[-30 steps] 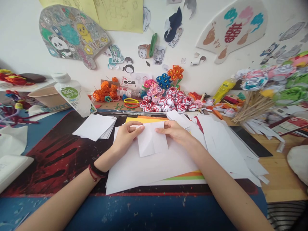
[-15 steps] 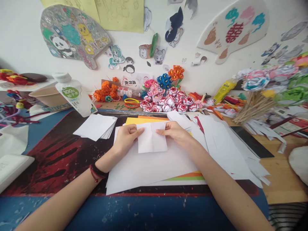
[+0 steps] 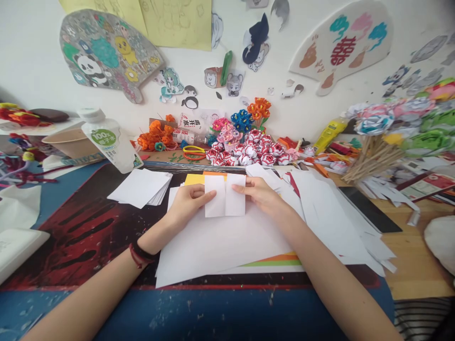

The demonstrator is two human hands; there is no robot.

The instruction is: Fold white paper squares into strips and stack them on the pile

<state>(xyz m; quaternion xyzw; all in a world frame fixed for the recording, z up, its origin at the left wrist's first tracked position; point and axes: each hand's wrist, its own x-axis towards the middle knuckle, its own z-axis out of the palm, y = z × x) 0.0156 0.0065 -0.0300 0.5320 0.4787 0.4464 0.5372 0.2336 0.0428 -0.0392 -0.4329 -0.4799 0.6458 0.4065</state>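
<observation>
A small white paper square [image 3: 225,206] is held upright between my two hands, above the large white sheets [image 3: 220,255]. A split runs down its middle line, widest at the top edge and narrowing downward. Whether the halves still join at the bottom I cannot tell. My left hand [image 3: 190,203] pinches the left half, thumb in front and fingers curled behind. On the other side, my right hand [image 3: 258,192] grips the right half in the same way, its thumb on the front face. To the left lies a stack of similar white paper squares [image 3: 140,187].
A white bottle [image 3: 110,142] stands at the back left. Along the wall sit red-and-white paper flowers [image 3: 254,151]. More white paper [image 3: 330,222] and a black flat object [image 3: 369,208] lie on the right, near flowers on sticks [image 3: 369,151].
The paper square was one creased piece in both earlier frames; now its middle is split from the top. Its lower edge has risen, and both hands remain in nearly the same place.
</observation>
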